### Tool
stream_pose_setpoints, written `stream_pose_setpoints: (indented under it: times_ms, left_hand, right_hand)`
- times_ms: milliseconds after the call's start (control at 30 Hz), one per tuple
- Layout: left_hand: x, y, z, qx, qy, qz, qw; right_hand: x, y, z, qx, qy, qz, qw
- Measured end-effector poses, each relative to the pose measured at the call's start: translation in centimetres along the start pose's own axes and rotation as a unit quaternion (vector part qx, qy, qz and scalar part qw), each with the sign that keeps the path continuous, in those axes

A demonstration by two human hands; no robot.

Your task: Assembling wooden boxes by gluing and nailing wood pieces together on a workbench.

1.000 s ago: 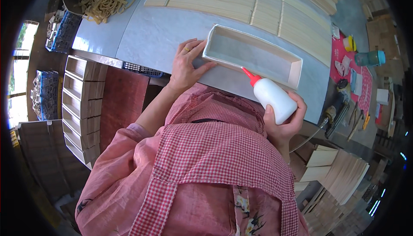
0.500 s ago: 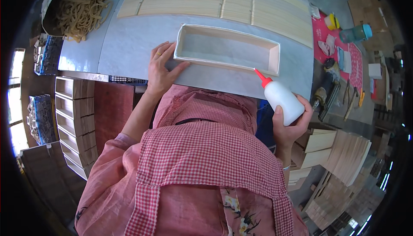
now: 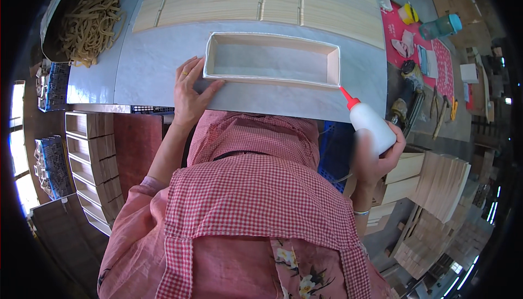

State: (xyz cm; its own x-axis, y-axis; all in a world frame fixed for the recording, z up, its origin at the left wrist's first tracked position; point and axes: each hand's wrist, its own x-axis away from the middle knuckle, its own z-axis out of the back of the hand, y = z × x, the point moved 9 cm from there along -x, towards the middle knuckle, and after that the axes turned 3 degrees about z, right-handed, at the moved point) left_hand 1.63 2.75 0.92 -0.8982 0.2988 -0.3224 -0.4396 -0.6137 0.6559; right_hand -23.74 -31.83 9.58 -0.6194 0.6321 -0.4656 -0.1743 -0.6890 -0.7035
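Observation:
A rectangular wooden box frame lies on the grey tabletop, and the tabletop shows through its middle. A white line, looking like glue, runs along its upper rim. My left hand braces the frame's near left corner, thumb along the front side and fingers at the left end. In my right hand is a white squeeze bottle with a red pointed nozzle, tilted up to the left. The nozzle tip is at the frame's near right corner. My right thumb is blurred.
Pale grooved boards lie beyond the frame. A bin of tan bands stands far left. Stacked box frames are below the table at left. To the right are a power tool, a teal bottle and wood stacks.
The bottle's nozzle has moved right along the front rim to the near right corner. My left hand stays at the frame's left end. The whole view has shifted slightly.

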Motion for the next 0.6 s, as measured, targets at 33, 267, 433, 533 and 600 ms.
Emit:
stream_pose_setpoints:
  times_ms: [33, 267, 433, 533, 600]
  left_hand:
    - [0.0, 0.0, 0.0, 0.001, -0.001, 0.001, 1.0]
    - [-0.2, -0.3, -0.3, 0.001, -0.009, 0.016, 1.0]
    - [0.3, -0.6, -0.4, -0.004, -0.013, 0.007, 1.0]
    - [0.6, -0.8, -0.3, -0.008, -0.006, 0.006, 1.0]
    - [0.6, -0.4, -0.3, -0.003, -0.01, 0.001, 1.0]
  right_hand:
    - [0.0, 0.1, 0.1, 0.001, 0.005, -0.003, 1.0]
    - [0.1, -1.2, -2.0, -0.062, -0.052, -0.034, 0.996]
    - [-3.0, 1.5, -2.0, -0.164, 0.055, -0.048, 0.984]
    - [-9.0, 3.7, -1.6, -0.149, 0.125, -0.056, 0.979]
    - [-14.2, 6.3, -2.2, -0.108, 0.139, -0.035, 0.984]
